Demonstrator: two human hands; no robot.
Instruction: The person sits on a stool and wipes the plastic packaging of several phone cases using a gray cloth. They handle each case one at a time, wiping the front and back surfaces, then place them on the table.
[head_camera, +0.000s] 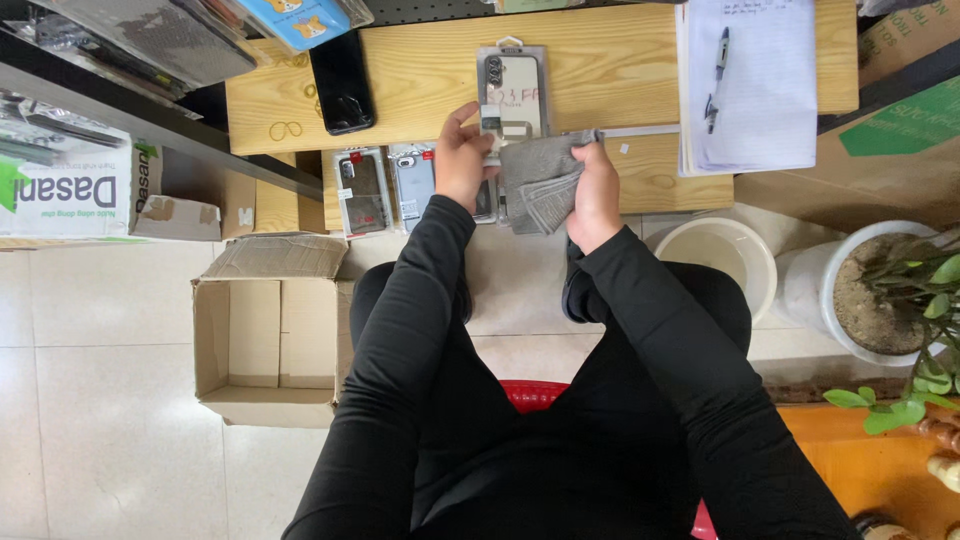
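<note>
My left hand (462, 160) grips the lower edge of a packaged phone case (512, 92) that lies on the wooden table (420, 80). A folded grey cloth (540, 178) is held in my right hand (596, 192), just right of the package and touching its lower corner. Two more packaged phone cases (362, 192) lie side by side at the table's near edge, left of my left hand. My black sleeves run down to my lap.
A black phone (342, 82) and rubber bands (285, 129) lie at the table's left. A paper pad with a pen (750, 85) sits at right. On the floor are an open cardboard box (262, 345), a white bucket (722, 252) and a potted plant (885, 290).
</note>
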